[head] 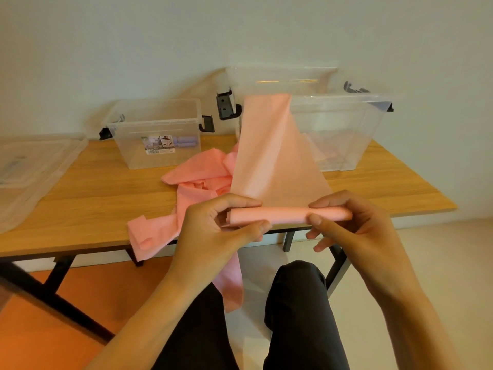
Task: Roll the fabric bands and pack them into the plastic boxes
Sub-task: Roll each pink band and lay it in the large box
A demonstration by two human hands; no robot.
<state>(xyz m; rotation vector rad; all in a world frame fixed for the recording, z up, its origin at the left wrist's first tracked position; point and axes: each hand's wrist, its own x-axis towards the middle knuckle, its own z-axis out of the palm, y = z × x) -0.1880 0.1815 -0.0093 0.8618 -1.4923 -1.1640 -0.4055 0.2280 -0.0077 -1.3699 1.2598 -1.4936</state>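
Observation:
A pink fabric band (269,156) runs from the rim of the large clear plastic box (344,134) down toward me, where its near end is wound into a tight roll (285,214). My left hand (216,231) pinches the roll's left end between thumb and fingers. My right hand (354,222) pinches its right end the same way. The roll is held just past the table's front edge. More pink fabric (194,188) lies crumpled on the table and hangs off the edge. A smaller clear box (157,134) at the back left holds purple rolls (185,141).
The wooden table (93,188) stands against a white wall. Clear plastic lids (29,172) lie at the table's left end. Both boxes have dark latches (226,105). My legs in dark trousers (293,316) are below the table edge.

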